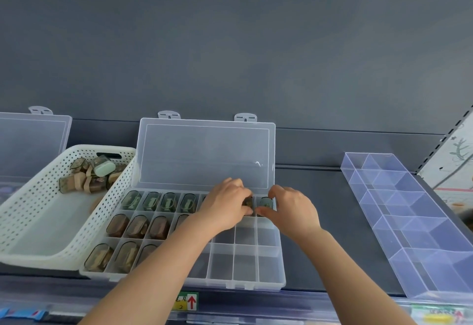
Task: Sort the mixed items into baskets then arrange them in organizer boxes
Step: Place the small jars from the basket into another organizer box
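A clear organizer box (245, 263) lies open on the shelf, lid up against the back wall. Several of its left compartments hold small clear-lidded cases (133, 200) with brown and green contents. My left hand (225, 204) pinches one small case (248, 203) in the back row, second compartment from the right. My right hand (289, 207) curls its fingers and thumb around another small case (266, 203) in the back right compartment. A white perforated basket (38, 212) to the left holds several more cases (89, 176) at its far end.
A clear divided tray (409, 217) lies slanted on the right of the dark shelf (320, 222). Another open clear box (30, 140) shows at the far left. Price labels (186, 301) line the shelf's front edge.
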Motion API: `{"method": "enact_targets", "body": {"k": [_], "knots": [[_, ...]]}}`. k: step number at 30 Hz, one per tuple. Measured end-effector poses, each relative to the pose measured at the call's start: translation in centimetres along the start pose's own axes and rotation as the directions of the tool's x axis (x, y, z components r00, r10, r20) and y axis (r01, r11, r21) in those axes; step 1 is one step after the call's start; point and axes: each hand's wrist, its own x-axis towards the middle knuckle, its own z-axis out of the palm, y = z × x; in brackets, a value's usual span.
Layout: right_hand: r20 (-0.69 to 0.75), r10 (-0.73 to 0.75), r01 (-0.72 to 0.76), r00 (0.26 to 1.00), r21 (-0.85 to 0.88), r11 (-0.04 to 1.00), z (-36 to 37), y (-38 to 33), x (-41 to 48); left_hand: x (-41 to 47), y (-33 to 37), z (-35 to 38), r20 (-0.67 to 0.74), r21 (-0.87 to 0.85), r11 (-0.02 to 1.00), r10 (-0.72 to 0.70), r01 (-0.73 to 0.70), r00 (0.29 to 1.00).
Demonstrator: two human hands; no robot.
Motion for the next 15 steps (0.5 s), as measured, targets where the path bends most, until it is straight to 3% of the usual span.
{"method": "enact_targets", "body": {"k": [9, 15], "knots": [[-0.059, -0.067, 0.069, 0.996, 0.020, 0.997, -0.5, -1.3, 0.4, -0.7, -0.8, -0.9, -0.047, 0.007, 1.000, -0.004, 0.005, 0.999], [-0.063, -0.237, 0.241, 0.969, 0.058, 0.969, -0.6, -6.1, 1.9, -3.6, -4.9, -4.4, -0.188, 0.093, 0.983, -0.137, 0.156, 0.973]]}}
